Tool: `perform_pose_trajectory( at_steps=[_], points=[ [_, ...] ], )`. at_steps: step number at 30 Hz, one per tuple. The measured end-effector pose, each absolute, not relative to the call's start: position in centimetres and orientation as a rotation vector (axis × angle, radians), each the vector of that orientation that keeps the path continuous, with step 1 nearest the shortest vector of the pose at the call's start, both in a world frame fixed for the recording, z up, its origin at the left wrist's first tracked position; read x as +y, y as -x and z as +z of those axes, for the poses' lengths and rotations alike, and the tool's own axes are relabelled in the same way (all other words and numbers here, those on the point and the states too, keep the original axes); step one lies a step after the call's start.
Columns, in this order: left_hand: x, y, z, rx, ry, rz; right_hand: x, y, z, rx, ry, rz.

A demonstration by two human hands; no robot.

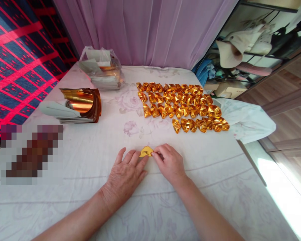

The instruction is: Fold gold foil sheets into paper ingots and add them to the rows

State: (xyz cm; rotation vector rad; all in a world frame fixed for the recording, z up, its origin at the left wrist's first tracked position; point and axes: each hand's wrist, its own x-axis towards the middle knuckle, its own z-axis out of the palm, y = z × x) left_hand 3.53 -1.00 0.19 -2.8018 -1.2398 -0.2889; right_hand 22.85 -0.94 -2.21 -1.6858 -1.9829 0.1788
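A small folded piece of gold paper lies on the white floral cloth near me. My left hand lies flat with its fingers spread, fingertips pressing the paper's left edge. My right hand pinches the paper's right edge between thumb and fingers. Beyond the hands, several finished gold folded pieces lie in rows on the cloth.
A stack of curled gold foil sheets sits at the left. Behind it stands a clear plastic bag of more sheets. A lilac curtain hangs at the back. A cluttered shelf stands at the right, past the table's edge.
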Motion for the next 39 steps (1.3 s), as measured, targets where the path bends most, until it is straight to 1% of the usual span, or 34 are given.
perform_pose_trajectory(
  at_steps=[23, 33, 39],
  points=[
    [0.5, -1.0, 1.2, -1.154, 2.977, -0.336, -1.1, -23.0, -2.3, -1.97, 1.66, 0.207],
    [1.5, 0.0, 1.2, -1.156, 3.128, -0.167, -1.0, -23.0, -2.4, -1.968, 1.64, 0.191],
    [1.6, 0.3, 1.4, -1.201, 3.132, -0.123, -1.0, -23.0, -2.3, -1.975, 1.638, 0.198]
  ],
)
